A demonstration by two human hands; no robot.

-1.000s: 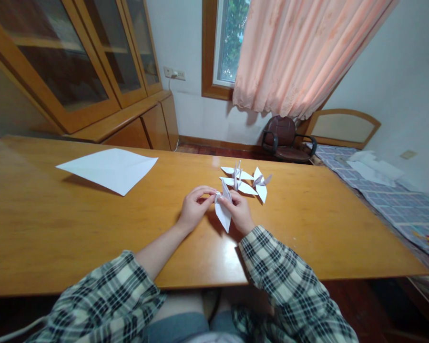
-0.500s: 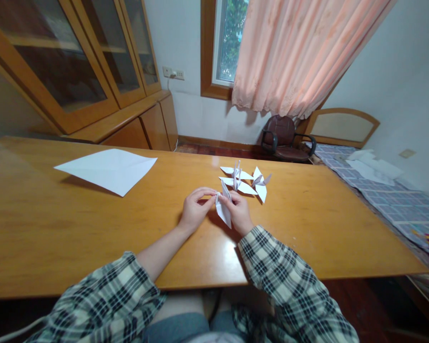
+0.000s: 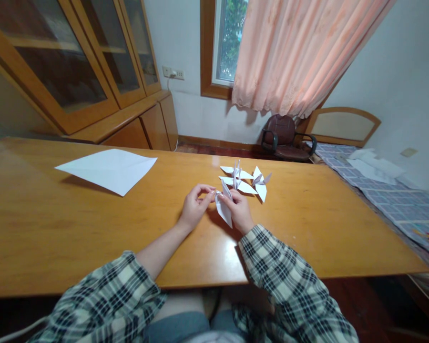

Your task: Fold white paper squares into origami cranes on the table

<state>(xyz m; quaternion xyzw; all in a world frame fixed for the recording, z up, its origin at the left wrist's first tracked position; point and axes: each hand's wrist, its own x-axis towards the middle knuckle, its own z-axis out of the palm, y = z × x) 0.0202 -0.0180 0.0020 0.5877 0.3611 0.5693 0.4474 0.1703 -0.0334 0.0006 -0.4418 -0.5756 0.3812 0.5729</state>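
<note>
A folded white paper crane (image 3: 223, 213) is held just above the wooden table, its long wing pointing toward me. My right hand (image 3: 240, 210) is closed on it from the right, the thumb pressed on the body. From the left, my left hand (image 3: 196, 206) pinches at the small tip of the crane, index finger and thumb close together; the tip is mostly hidden by the fingers. Just beyond my hands lie finished paper cranes: two side by side, the nearer crane (image 3: 238, 184) and the farther crane (image 3: 236, 172), and a third crane (image 3: 260, 182) to their right.
A white sheet of paper (image 3: 110, 170) lies on the left of the wooden table (image 3: 93, 228), its edges slightly raised. Behind the table are a glass-door cabinet (image 3: 128, 102) and a dark red chair (image 3: 284, 136). A bed (image 3: 382, 190) stands along the right.
My left thumb and index finger have shifted slightly at the crane's tip, with the fingers more bent. My right hand keeps its hold, and the other cranes and the sheet stay put.
</note>
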